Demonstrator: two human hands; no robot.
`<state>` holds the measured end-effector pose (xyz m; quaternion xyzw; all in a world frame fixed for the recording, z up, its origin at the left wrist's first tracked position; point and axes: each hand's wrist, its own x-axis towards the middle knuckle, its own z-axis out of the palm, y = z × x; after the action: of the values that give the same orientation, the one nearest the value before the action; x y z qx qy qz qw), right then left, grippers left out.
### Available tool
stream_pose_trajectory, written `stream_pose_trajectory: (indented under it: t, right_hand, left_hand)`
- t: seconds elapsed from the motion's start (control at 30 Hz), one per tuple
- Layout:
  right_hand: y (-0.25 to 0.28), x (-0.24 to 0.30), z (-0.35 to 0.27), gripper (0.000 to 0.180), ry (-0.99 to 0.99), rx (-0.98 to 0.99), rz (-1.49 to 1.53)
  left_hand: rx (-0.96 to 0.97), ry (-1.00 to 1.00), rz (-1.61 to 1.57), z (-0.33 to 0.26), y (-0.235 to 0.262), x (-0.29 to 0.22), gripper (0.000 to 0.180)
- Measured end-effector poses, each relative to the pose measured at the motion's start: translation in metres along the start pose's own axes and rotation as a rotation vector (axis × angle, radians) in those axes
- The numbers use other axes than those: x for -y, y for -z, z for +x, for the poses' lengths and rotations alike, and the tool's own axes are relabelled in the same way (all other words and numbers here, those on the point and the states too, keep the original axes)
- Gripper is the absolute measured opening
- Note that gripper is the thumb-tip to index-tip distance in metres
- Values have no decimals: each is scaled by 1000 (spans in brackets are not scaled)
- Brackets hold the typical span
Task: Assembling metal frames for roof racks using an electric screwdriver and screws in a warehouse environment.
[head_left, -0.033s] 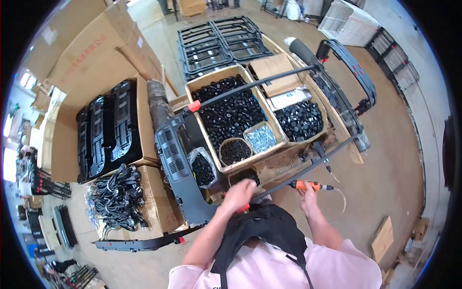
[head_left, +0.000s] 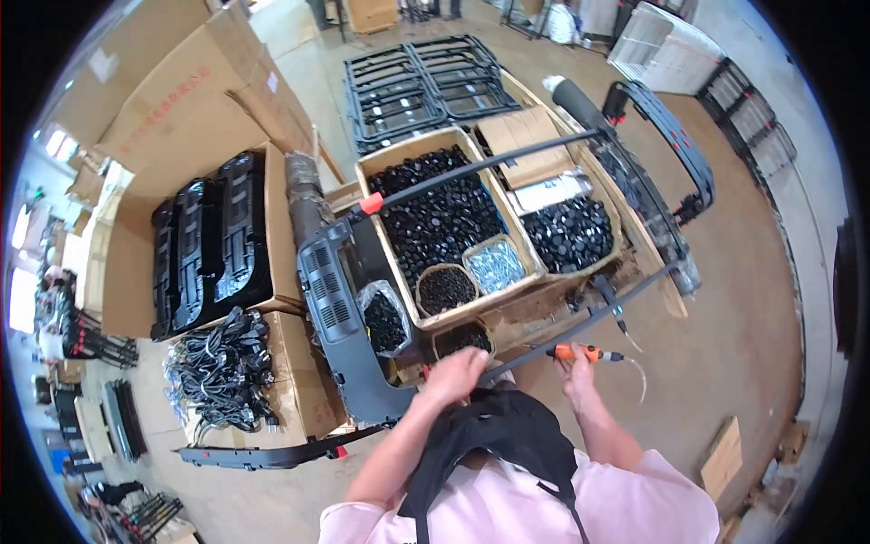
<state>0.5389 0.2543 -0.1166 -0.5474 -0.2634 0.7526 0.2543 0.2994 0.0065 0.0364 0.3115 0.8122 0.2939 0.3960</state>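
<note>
A dark frame with a vented plastic panel (head_left: 343, 317) lies across the bins in front of me, its near rail (head_left: 594, 317) running close to my body. My left hand (head_left: 456, 374) is closed at the frame's near edge, just before a small round tub of dark parts (head_left: 462, 339); its fingertips are pressed together, and what they hold is hidden. In my right hand (head_left: 578, 372) is an orange power screwdriver (head_left: 580, 352), held level beside the near rail, with its pale cord (head_left: 642, 379) hanging off to the right.
A large bin (head_left: 421, 320) holds black knobs, a tub of dark screws (head_left: 446, 290) and a tray of silver screws (head_left: 496, 265). Black caps (head_left: 569, 238) fill another bin. Bundled cables (head_left: 227, 372) and a carton of black panels (head_left: 213, 240) stand left. Stacked frames (head_left: 426, 86) lie beyond.
The whole view has shifted slightly. My left hand has moved a little toward me, and a red piece seen beneath it before is now covered. The screwdriver stays in my right hand.
</note>
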Motion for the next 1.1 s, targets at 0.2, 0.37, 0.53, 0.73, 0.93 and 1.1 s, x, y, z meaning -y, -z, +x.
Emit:
stream_pose_trajectory:
  t: [0.2, 0.37, 0.53, 0.73, 0.93, 1.1]
  right_hand:
    - [-41, -62, 89, 37, -234, 97, 67]
    - [-47, -82, 129, 48, -619, 249, -79]
    - [-45, -29, 85, 21, -735, 719, -680]
    - [-75, 118, -10, 32, -472, 1263, -1612]
    - [-262, 184, 2, 23, 729, 1207, -1423]
    - [-412, 184, 93, 50, 1468, 920, -1401]
  left_hand:
    - [40, 249, 335, -4, -25, -25, 68]
    - [20, 342, 375, 4, -30, -41, 69]
    - [-32, 408, 365, 3, -37, -31, 66]
    - [-58, 401, 328, 2, -25, -52, 67]
    - [-231, 448, 315, -13, -35, -50, 60]
    - [-926, 33, 261, -17, -70, -26, 30]
